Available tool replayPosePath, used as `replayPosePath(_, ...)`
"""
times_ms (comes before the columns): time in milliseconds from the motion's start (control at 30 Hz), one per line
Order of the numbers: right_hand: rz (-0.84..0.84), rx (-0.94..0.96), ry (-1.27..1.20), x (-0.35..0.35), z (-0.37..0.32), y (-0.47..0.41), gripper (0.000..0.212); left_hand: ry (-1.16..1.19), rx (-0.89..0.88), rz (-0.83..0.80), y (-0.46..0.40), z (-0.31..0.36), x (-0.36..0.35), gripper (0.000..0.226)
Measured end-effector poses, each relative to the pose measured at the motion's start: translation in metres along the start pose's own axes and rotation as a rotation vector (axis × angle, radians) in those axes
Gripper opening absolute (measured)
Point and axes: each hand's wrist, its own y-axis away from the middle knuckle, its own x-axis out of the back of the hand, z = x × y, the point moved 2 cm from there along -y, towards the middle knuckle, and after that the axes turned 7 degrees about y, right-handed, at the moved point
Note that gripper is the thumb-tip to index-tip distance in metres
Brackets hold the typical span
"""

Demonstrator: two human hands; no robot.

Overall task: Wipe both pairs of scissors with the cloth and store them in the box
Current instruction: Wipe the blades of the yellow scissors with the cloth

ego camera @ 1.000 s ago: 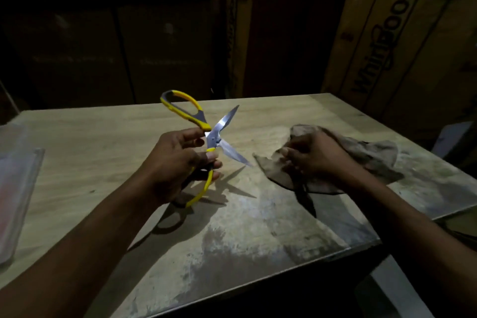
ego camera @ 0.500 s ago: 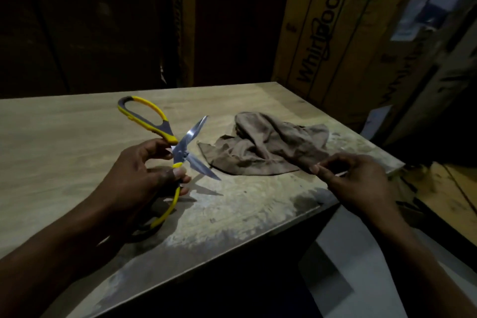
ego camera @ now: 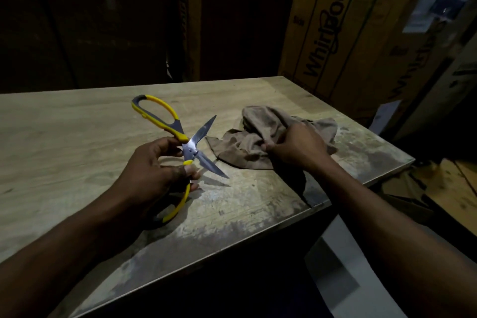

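Two hands work above the worktop (ego camera: 77, 137): left hand (ego camera: 152, 173) grips the spread yellow scissors (ego camera: 189, 148); right hand (ego camera: 296, 150) pinches the brown cloth (ego camera: 247, 147).

My left hand (ego camera: 152, 170) holds the scissors (ego camera: 180, 147) up over the table (ego camera: 64, 137), and just to the right my right hand (ego camera: 296, 148) rests on the cloth (ego camera: 247, 147) lying on the table, with big boxes (ego camera: 348, 28) behind.
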Motion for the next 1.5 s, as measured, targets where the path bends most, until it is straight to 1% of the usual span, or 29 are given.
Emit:
replayPosePath(67, -0.02, 0.004, 0.011, -0.002, -0.002, -0.005, 0.038, 0.017, 0.006, -0.005, -0.002, -0.001, 0.002, 0.038)
replayPosePath(133, 0.016, -0.016, -0.157, 0.01, -0.002, -0.004, 0.025, 0.02, 0.009, 0.001, -0.004, -0.001, 0.004, 0.039)
replayPosePath(200, 0.153, -0.035, -0.361, 0.03, 0.0, 0.0, 0.017, 0.013, 0.009, 0.011, -0.006, -0.001, 0.008, 0.039)
replayPosePath(233, 0.265, -0.014, -0.417, 0.041, 0.001, 0.001, 0.015, 0.017, 0.005, 0.01, -0.007, 0.0, 0.009, 0.039)
replayPosePath(300, 0.457, 0.075, -0.505, 0.06, 0.0, 0.002, 0.014, 0.018, -0.008, 0.011, -0.009, 0.003, 0.012, 0.039)
replayPosePath(333, 0.506, 0.131, -0.58, 0.068, -0.003, 0.002, 0.014, 0.006, -0.02, 0.013, -0.01, 0.006, 0.013, 0.04)
replayPosePath(400, 0.513, 0.2, -0.735, 0.07, -0.013, 0.003, 0.016, -0.04, -0.038, 0.017, -0.012, 0.009, 0.016, 0.04)
replayPosePath(467, 0.484, 0.268, -0.781, 0.066, -0.032, 0.008, 0.017, -0.069, -0.057, 0.024, -0.013, 0.013, 0.019, 0.04)
replayPosePath(600, 0.407, 0.433, -0.712, 0.042, -0.06, 0.018, 0.014, -0.184, -0.093, 0.051, -0.019, 0.02, 0.032, 0.046)
replayPosePath(667, 0.333, 0.48, -0.612, 0.031, -0.06, 0.02, 0.015, -0.22, -0.096, 0.051, -0.023, 0.023, 0.039, 0.05)
replayPosePath(800, 0.144, 0.561, -0.339, 0.005, -0.069, 0.024, 0.039, -0.306, -0.09, 0.041, -0.03, 0.022, 0.053, 0.061)
replayPosePath(867, 0.147, 0.577, -0.322, -0.001, -0.08, 0.032, 0.043, -0.332, -0.077, 0.025, -0.031, 0.02, 0.054, 0.062)
replayPosePath(933, 0.161, 0.548, -0.347, -0.007, -0.097, 0.044, 0.045, -0.369, -0.063, 0.021, -0.031, 0.017, 0.052, 0.062)
replayPosePath(1000, 0.089, 0.525, -0.365, -0.019, -0.118, 0.062, 0.049, -0.341, -0.043, 0.025, -0.031, 0.013, 0.049, 0.057)
replayPosePath(1033, 0.06, 0.531, -0.326, -0.025, -0.129, 0.073, 0.053, -0.338, -0.036, 0.025, -0.031, 0.011, 0.049, 0.055)
replayPosePath(1133, 0.036, 0.575, -0.166, -0.038, -0.151, 0.1, 0.071, -0.456, -0.049, 0.013, -0.032, 0.008, 0.048, 0.052)
replayPosePath(1200, 0.015, 0.557, -0.148, -0.043, -0.156, 0.1, 0.076, -0.453, -0.031, -0.003, -0.032, 0.007, 0.049, 0.051)
replayPosePath(1267, 0.07, 0.496, -0.22, -0.044, -0.156, 0.09, 0.073, -0.382, -0.013, -0.016, -0.033, 0.005, 0.049, 0.051)
replayPosePath(1300, 0.108, 0.452, -0.307, -0.042, -0.154, 0.086, 0.07, -0.326, 0.003, -0.025, -0.033, 0.005, 0.05, 0.051)
replayPosePath(1333, 0.14, 0.403, -0.376, -0.042, -0.149, 0.082, 0.063, -0.277, 0.015, -0.035, -0.033, 0.003, 0.05, 0.052)
replayPosePath(1367, 0.189, 0.379, -0.39, -0.04, -0.144, 0.077, 0.054, -0.248, 0.021, -0.042, -0.033, 0.003, 0.051, 0.052)
replayPosePath(1433, 0.333, 0.42, -0.361, -0.035, -0.133, 0.064, 0.037, -0.238, 0.024, -0.041, -0.034, 0.001, 0.053, 0.053)
replayPosePath(1500, 0.451, 0.504, -0.416, -0.034, -0.127, 0.049, 0.035, -0.217, 0.027, -0.049, -0.036, -0.001, 0.054, 0.052)
